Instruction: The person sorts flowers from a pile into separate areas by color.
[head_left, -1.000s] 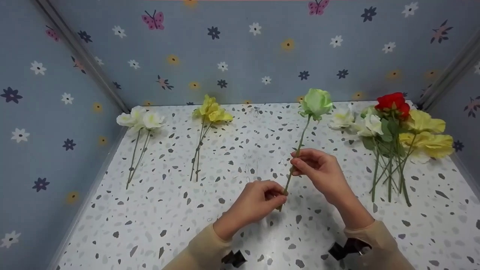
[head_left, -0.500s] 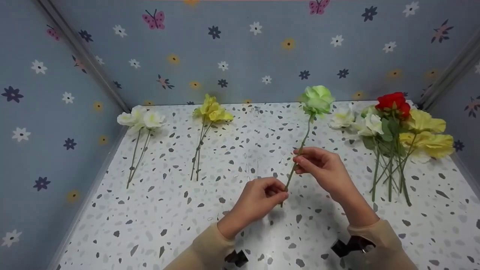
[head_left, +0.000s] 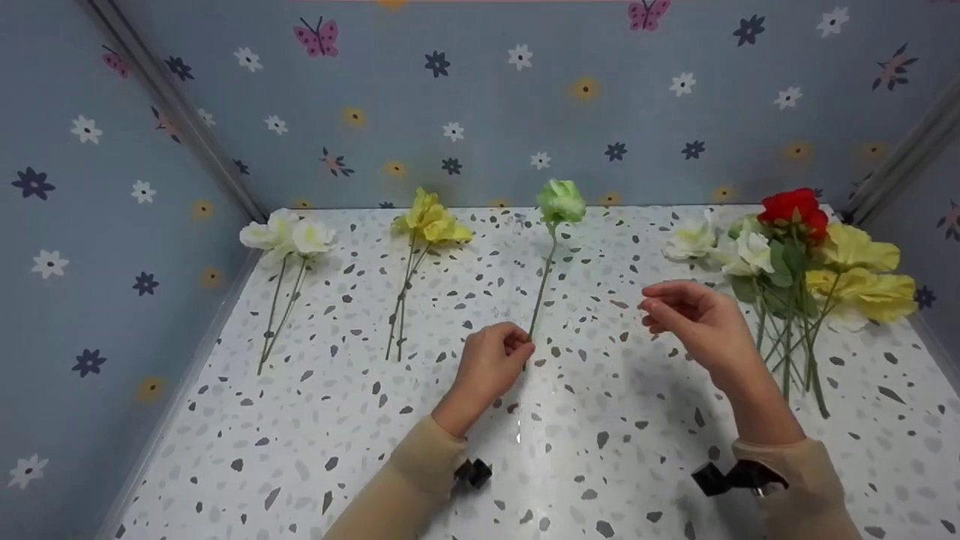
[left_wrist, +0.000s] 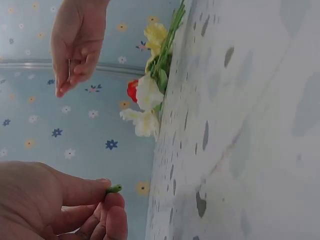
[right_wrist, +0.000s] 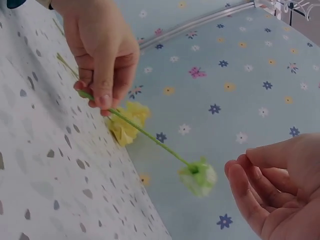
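My left hand (head_left: 489,365) pinches the lower stem of a pale green artificial rose (head_left: 561,202) between thumb and fingers. The bloom points toward the back wall. In the left wrist view, the cut end of the green stem (left_wrist: 115,189) pokes out past the fingertips. To the right, my right hand (head_left: 703,324) is raised with nothing in it, its fingers loosely bent. The right wrist view shows the bloom, the green rose head (right_wrist: 198,179), hanging apart from my right fingertips (right_wrist: 231,167).
Two yellow flowers (head_left: 430,222) lie left of the rose, and white flowers (head_left: 287,234) lie at the far left. On the right is a pile with a red rose (head_left: 795,213), yellow blooms (head_left: 862,294) and white ones (head_left: 746,253). A patterned wall (head_left: 495,97) stands behind the speckled tabletop (head_left: 300,450).
My right hand has let go of the stem and moved right. My left hand has carried the green rose left and a little away from me, toward the yellow flowers.
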